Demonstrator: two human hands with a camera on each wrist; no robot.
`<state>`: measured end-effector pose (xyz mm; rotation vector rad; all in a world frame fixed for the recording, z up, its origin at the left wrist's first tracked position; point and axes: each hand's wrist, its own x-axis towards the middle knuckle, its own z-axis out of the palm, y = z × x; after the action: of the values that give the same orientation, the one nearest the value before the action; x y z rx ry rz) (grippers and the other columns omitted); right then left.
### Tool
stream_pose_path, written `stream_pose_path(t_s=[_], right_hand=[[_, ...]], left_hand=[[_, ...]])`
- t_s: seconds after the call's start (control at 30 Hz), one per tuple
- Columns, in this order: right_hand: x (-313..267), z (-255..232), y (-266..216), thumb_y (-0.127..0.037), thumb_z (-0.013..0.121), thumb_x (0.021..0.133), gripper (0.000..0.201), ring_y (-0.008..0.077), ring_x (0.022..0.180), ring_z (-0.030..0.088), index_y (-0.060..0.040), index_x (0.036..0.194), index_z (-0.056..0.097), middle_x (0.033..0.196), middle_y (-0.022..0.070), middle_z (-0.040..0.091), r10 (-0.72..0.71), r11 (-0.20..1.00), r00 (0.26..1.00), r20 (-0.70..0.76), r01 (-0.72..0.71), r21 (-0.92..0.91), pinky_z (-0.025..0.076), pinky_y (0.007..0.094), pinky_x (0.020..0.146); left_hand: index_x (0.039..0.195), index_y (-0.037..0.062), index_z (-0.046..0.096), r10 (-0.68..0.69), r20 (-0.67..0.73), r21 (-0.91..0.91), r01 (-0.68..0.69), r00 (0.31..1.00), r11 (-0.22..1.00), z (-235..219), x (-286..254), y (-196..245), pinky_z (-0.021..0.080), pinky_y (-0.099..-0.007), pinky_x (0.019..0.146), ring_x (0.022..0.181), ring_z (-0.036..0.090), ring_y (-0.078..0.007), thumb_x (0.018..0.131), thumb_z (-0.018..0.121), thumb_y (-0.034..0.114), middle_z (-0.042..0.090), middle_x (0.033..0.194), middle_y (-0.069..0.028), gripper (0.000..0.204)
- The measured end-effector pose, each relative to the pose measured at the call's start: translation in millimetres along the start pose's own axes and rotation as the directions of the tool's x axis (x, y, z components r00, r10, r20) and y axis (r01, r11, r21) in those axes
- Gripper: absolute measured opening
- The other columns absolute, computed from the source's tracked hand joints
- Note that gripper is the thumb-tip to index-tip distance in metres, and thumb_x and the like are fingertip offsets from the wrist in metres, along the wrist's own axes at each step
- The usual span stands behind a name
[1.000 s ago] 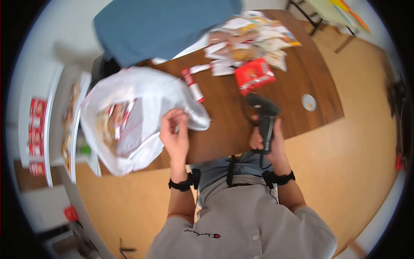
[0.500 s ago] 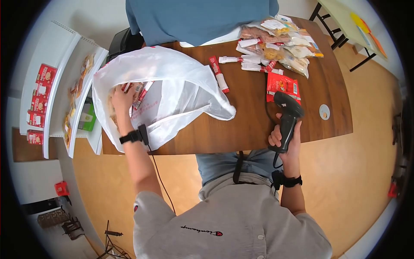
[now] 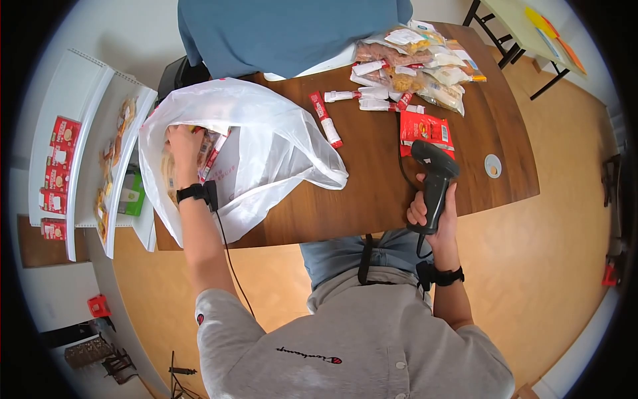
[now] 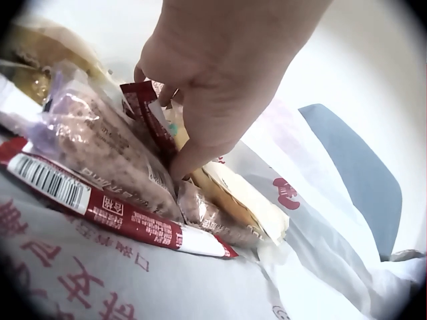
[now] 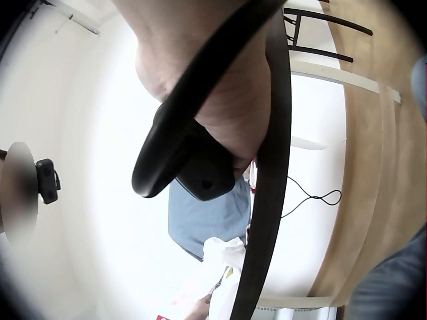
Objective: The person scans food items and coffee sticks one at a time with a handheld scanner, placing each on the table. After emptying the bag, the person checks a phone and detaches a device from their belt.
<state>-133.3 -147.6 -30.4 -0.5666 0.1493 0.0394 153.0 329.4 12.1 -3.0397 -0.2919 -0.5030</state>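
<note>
Inside a white plastic bag [image 3: 266, 143] my left hand [image 3: 184, 149] reaches down among packaged foods. The left wrist view shows its thumb and fingers around a dark red stick packet [image 4: 148, 113] and a clear packet of brown food [image 4: 100, 147]; the fingertips are hidden, so I cannot tell whether they pinch anything. A red-and-white stick packet [image 4: 120, 217] with a barcode lies in front, and a cream packet [image 4: 243, 200] beside the thumb. My right hand [image 3: 449, 226] grips a black handheld barcode scanner [image 3: 435, 186] by its handle, its head over a red packet [image 3: 425, 128].
Several clear food packets [image 3: 425, 63] and stick packets [image 3: 372, 104] are piled at the back of the wooden table [image 3: 372, 173]. One stick packet [image 3: 325, 120] lies beside the bag. A round white sticker [image 3: 492, 166] is at right. Shelves [image 3: 100, 153] with red boxes stand at left.
My left hand has moved left from the bag's near edge into its opening, among the packets. My right hand keeps its grip on the scanner.
</note>
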Motion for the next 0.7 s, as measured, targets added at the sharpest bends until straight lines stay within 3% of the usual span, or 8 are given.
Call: stream_pose_path(t_s=[0.17,0.23,0.33,0.47,0.57,0.63,0.67,0.7], right_hand=[[-0.7,0.4,1.7,-0.064,0.021,0.1,0.073,0.0134,0.049,0.041,-0.0031,0.135,0.043,0.065,0.0042,0.045,-0.014,1.0,1.0,-0.004,0.014,0.009,0.037,0.0308,0.055],[0.0,0.5,0.3,-0.064,0.021,0.1,0.073,0.0135,0.049,0.041,-0.003,0.134,0.044,0.065,0.0042,0.045,-0.017,1.0,1.0,-0.006,0.017,0.005,0.037,0.0309,0.055],[-0.8,1.3,1.5,-0.063,0.02,0.1,0.073,0.0134,0.049,0.041,-0.0029,0.134,0.044,0.064,0.0042,0.045,-0.01,1.0,1.0,-0.004,0.01,0.014,0.037,0.0309,0.055],[0.1,2.5,-0.6,-0.063,0.02,0.1,0.073,0.0134,0.049,0.041,-0.003,0.135,0.043,0.064,0.0043,0.044,-0.011,1.0,1.0,-0.004,0.011,-0.002,0.037,0.0311,0.055],[-0.4,1.6,0.3,-0.063,0.02,0.1,0.073,0.0134,0.049,0.041,-0.0033,0.135,0.043,0.064,0.0043,0.044,-0.015,1.0,1.0,-0.011,0.015,0.023,0.037,0.0312,0.056],[-1.5,-0.4,-0.1,-0.063,0.02,0.1,0.073,0.0134,0.05,0.041,-0.0034,0.135,0.042,0.064,0.0043,0.044,-0.013,0.999,1.0,-0.017,0.014,0.041,0.037,0.0313,0.056],[-1.6,-1.3,0.0,-0.064,0.019,0.1,0.073,0.0134,0.05,0.041,-0.0035,0.135,0.042,0.064,0.0043,0.044,-0.012,0.999,1.0,-0.01,0.013,0.039,0.037,0.0312,0.056],[-1.0,-1.9,0.4,-0.064,0.019,0.1,0.073,0.0134,0.05,0.041,-0.0037,0.135,0.042,0.064,0.0043,0.044,-0.011,0.999,1.0,-0.002,0.011,0.037,0.037,0.0312,0.056]], left_hand=[[0.116,0.0098,0.068,0.095,0.008,0.007,-0.095,0.995,0.995,2.3,1.0,3.1,0.031,-0.0644,0.102,0.13,0.042,-0.0381,0.073,0.077,0.024,0.053,0.135,-0.0158,0.046],[0.114,0.0084,0.068,0.272,-0.077,0.103,-0.264,0.959,0.959,-1.6,-10.5,16.3,0.031,-0.0622,0.102,0.126,0.045,-0.0386,0.073,0.074,0.02,0.058,0.129,-0.0158,0.043],[0.112,0.0069,0.069,0.4,-0.202,0.033,-0.402,0.894,0.915,-0.6,-18.0,31.3,0.03,-0.0622,0.101,0.118,0.051,-0.0375,0.073,0.07,0.014,0.064,0.118,-0.0146,0.039],[0.109,0.0055,0.07,0.39,-0.218,0.007,-0.398,0.895,0.917,12.1,-13.6,23.5,0.03,-0.0604,0.102,0.112,0.056,-0.0358,0.075,0.067,0.013,0.067,0.112,-0.0135,0.034],[0.103,0.0062,0.071,0.487,-0.293,0.038,-0.499,0.822,0.866,-2.6,-21.9,20.5,0.036,-0.0528,0.1,0.107,0.059,-0.0341,0.078,0.065,0.01,0.068,0.108,-0.0133,0.026],[0.101,0.0073,0.073,0.347,-0.304,-0.241,-0.424,0.887,0.873,-26.0,-42.8,21.8,0.043,-0.0451,0.096,0.106,0.059,-0.0338,0.081,0.062,0.006,0.067,0.109,-0.0133,0.023],[0.104,0.0094,0.073,0.351,-0.395,-0.254,-0.468,0.849,0.847,-36.4,-56.5,24.9,0.046,-0.0389,0.094,0.106,0.06,-0.032,0.083,0.059,0.0,0.067,0.108,-0.0137,0.027],[0.104,0.0094,0.073,0.358,-0.392,-0.251,-0.473,0.847,0.845,-41.4,-72.1,25.1,0.046,-0.0389,0.094,0.106,0.06,-0.032,0.083,0.059,0.0,0.067,0.108,-0.0137,0.027]])
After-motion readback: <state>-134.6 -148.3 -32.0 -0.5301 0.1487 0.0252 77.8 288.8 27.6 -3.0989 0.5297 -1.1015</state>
